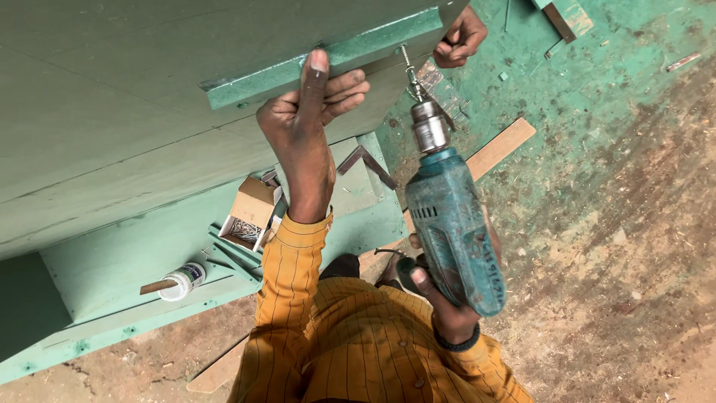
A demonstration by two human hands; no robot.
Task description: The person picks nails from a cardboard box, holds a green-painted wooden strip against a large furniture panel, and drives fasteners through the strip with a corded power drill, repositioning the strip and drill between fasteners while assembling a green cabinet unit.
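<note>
**A:** What do the hands have hold of?

**B:** The right hand [436,298] is wrapped tight around the grip of a teal, worn, pistol-shaped power drill [451,227], a finger at the trigger. Its silver chuck points up and away, and the bit [408,67] meets the underside edge of a green-painted wooden strip [328,60] fixed along a big green-painted board [112,112].

**A:** And the left?

**B:** The left hand [306,112] lies flat against that board, thumb pressed up onto the strip, fingers spread out beside it. It grips nothing, only pushes.

**A:** Anyone else there?

**B:** Another person's hand [459,37] holds the strip's far end, just beyond the bit.

**A:** What lies around?

**B:** Below the board, a green-painted wooden surface [112,283] carries an open cardboard box of nails [250,216], a small white plastic bottle lying on its side [183,280], and a dark metal angle bracket [365,160]. The left forearm, in a mustard striped sleeve [287,276], crosses over part of the box. A pale wooden plank [503,145] lies on the dusty earth floor [611,246], which is stained green and littered with shavings; the drill's body hides part of the plank.
</note>
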